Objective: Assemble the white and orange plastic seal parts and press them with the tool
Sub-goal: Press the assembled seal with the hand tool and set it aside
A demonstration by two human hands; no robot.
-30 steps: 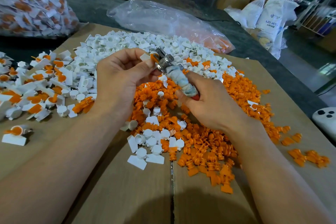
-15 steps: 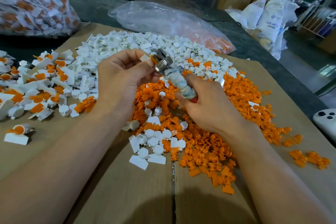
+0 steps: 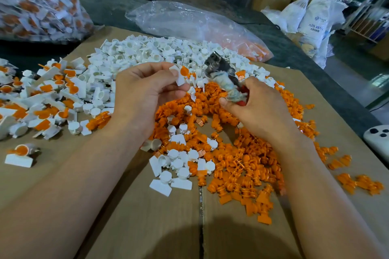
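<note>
The left hand [image 3: 147, 90] pinched one seal [image 3: 181, 75] by its flat white tag, the fingers [image 3: 151, 67] curled on it and an orange part sitting in the white cup. The right hand [image 3: 259, 109] was clenched round the rag-wrapped handle of the tool [image 3: 219, 69], whose metal head stood just beside the seal, not touching it. I couldn't tell whether the orange part was fully seated.

To press well, I'd keep hold of the tag only, set the cup square in the tool's head, keep fingertips out and squeeze until the orange sat flush.

Loose white parts [image 3: 151, 50] and orange parts [image 3: 242, 170] lay heaped on cardboard [image 3: 147, 216] over the counter.

A sack [image 3: 313, 21] at far right read "ABS", then probably "RESIN".
</note>
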